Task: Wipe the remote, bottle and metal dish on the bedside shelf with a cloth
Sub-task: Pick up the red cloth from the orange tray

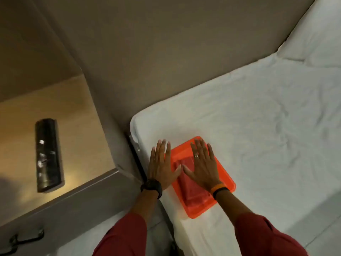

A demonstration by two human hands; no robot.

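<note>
Folded red cloth [193, 187] lying flat on one orange tray [224, 179] at the bed's [258, 126] near corner, around 6 o'clock. Left hand [162, 166] and right hand [203, 164] spread flat, fingers wide, gripping nothing, pressed on cloth and tray. One black remote [48, 155] at 9 o'clock on the wooden bedside shelf [81, 115]. Beige wall panels behind.
</note>
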